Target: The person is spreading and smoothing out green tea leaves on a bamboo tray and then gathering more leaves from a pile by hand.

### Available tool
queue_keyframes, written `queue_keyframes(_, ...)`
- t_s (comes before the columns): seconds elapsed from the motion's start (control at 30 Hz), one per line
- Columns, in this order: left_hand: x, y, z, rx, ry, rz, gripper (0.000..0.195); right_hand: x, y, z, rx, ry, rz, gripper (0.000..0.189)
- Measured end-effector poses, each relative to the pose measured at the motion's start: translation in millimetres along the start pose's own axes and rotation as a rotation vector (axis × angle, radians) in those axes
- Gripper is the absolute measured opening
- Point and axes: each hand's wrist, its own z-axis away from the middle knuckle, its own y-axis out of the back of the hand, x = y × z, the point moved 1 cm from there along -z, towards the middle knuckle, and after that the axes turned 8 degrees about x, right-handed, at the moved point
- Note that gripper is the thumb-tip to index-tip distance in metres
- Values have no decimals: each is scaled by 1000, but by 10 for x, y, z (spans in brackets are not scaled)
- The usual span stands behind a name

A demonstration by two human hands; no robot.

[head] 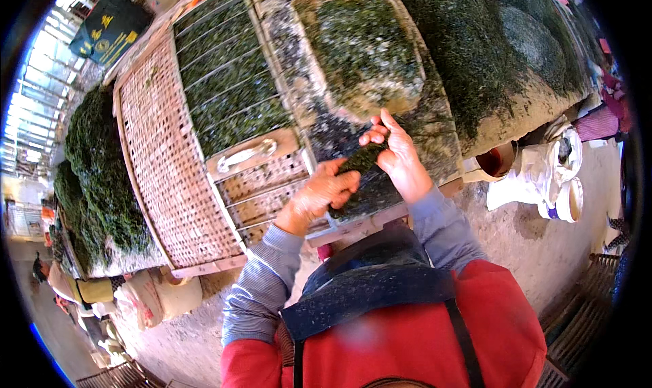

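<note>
Between my hands is a short, dark green bundle of leafy strands [362, 159], slanting up to the right over the work table. My left hand [321, 192] grips its lower end with bent fingers. My right hand [397, 151] holds the upper end, thumb raised and fingers curled at the tip. Just beyond lies a shallow tray [364, 114] with loose green material mixed with pale bits. To the left, a slatted rack [226, 77] bears dark green material in rows. A wooden board [253, 150] with a white elongated object [247, 156] lies at the rack's near end.
A woven perforated mat [158, 133] extends left under the rack. Large green heaps [109, 169] stand at far left, and another [458, 46] covers the table on the right. White buckets [569, 199] and sacks [170, 296] sit below. A dark green container [109, 28] stands at the back left.
</note>
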Motion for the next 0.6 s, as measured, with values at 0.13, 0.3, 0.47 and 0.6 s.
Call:
queue_keyframes(0.13, 146, 758, 353, 101, -15, -85, 25, 741, -354, -80, 25, -28, -66, 28)
queue_keyframes(0.3, 72, 1507, 578, 226, 11, -127, 33, 1109, -288, -228, -85, 126, -8, 22)
queue_keyframes(0.47, 35, 1840, 804, 387, 13, -189, 20, 790, -228, -319, 76, 42, 0, 9)
queue_keyframes(0.6, -88, 2182, 824, 484, 44, -225, 24, 447, -383, -27, 60, 80, 532, 25)
